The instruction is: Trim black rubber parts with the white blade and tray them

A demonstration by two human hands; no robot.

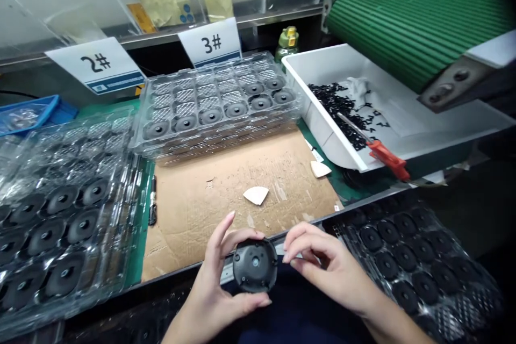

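My left hand [220,274] grips a round black plastic part [255,266] by its rim, thumb below and fingers above. The part's face has a small light centre and several little notches or clips at its edge, and it is turned towards me. Just to the right, my right hand [318,258] is closed in a pinch, fingertips close to the part's right edge. Whatever sits in that pinch, if anything, is too small to make out. Beyond both hands lies a brown cardboard sheet [193,204] with a white wedge-shaped piece [256,194] on it.
Clear trays of round black parts stand at the left [60,226], the back [217,102] and the lower right [415,258]. A white bin [338,145] holds small black pieces; a red-handled screwdriver [389,160] lies across its rim. A green conveyor [423,16] overhangs it. A black marker [152,201] lies left.
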